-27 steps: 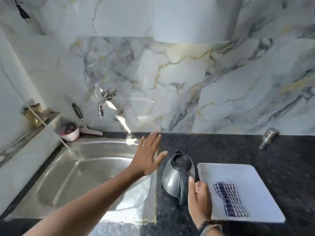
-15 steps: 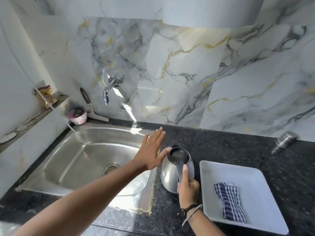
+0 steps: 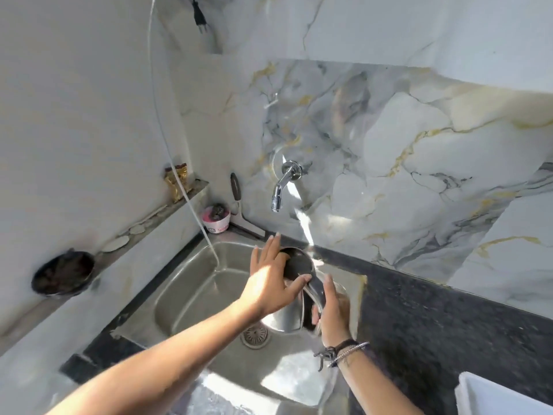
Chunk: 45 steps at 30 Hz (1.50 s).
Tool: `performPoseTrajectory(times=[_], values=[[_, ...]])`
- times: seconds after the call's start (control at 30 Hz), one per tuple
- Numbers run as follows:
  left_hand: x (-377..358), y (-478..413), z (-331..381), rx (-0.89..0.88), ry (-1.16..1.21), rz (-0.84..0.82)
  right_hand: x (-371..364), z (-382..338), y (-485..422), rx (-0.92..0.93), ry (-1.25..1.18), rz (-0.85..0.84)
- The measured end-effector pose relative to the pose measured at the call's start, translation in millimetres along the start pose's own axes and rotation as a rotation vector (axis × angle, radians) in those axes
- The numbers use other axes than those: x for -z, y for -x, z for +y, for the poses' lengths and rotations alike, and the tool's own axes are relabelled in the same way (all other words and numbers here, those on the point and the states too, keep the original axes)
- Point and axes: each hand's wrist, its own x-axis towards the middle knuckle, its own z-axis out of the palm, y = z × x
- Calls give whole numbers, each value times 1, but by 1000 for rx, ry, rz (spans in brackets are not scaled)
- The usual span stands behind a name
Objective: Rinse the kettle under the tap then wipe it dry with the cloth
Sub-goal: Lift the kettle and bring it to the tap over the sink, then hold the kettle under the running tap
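Note:
The steel kettle with a dark lid and handle hangs over the right part of the sink. My right hand grips its dark handle. My left hand lies flat against the kettle's lid and left side, fingers spread. The chrome tap juts from the marble wall above and behind the kettle; I see no water running from it. The cloth is out of view.
A corner of the white tray shows at the bottom right on the dark counter. A pink tub and a scraper stand behind the sink. A thin white hose drops into the basin. A dark bowl rests on the left ledge.
My right hand has lifted the kettle off the counter and carried it left over the sink. My left hand has come onto its lid. The view has swung left, losing the cloth.

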Motion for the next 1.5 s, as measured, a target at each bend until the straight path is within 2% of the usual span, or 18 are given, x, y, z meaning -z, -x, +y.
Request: performPoseTrajectory(times=[0.13, 0.33, 0.43, 0.63, 0.73, 0.77, 0.8, 0.87, 0.9, 0.93, 1.0, 1.03, 1.1, 1.17, 1.2, 1.27, 1.33, 1.5], values=[[17, -29, -44, 156, 79, 30, -64, -1, -30, -62, -86, -38], [22, -60, -80, 80, -76, 24, -114, 5, -62, -193, -206, -46], [26, -83, -84, -32, -107, -19, -125, 20, -76, -159, -228, -96], [-2, -100, -68, -386, -576, -30, -128, 40, -104, -194, -413, -249], [-16, -105, -53, -507, -711, -40, -144, 27, -115, -125, -166, -150], [-20, -107, -49, -526, -720, -52, -146, 14, -120, -144, -110, -192], [-23, -108, -45, -545, -719, -59, -145, 3, -120, -137, -10, -121], [-23, -112, -39, -593, -647, -45, -141, 2, -130, -182, -54, -77], [-20, -115, -37, -614, -565, -19, -141, 13, -137, -270, -168, -160], [-15, -118, -36, -615, -453, 25, -143, 28, -139, -207, -126, -218], [-5, -128, -37, -499, -189, 179, -122, 42, -152, -211, -329, -267], [1, -135, -38, -372, -62, 277, -111, 44, -158, -214, -454, -330], [10, -154, -43, -2, 120, 420, -100, 49, -168, -210, -431, -327], [13, -177, -54, 361, 155, 363, -96, 54, -175, -198, -411, -288], [12, -186, -59, 465, 89, 271, -95, 56, -178, -192, -423, -274], [4, -197, -66, 470, -82, 74, -92, 54, -184, -193, -445, -252], [-3, -201, -64, 422, -126, -26, -91, 52, -187, -193, -445, -249], [-17, -215, -58, 395, -99, 33, -87, 54, -190, -157, -389, -256]])
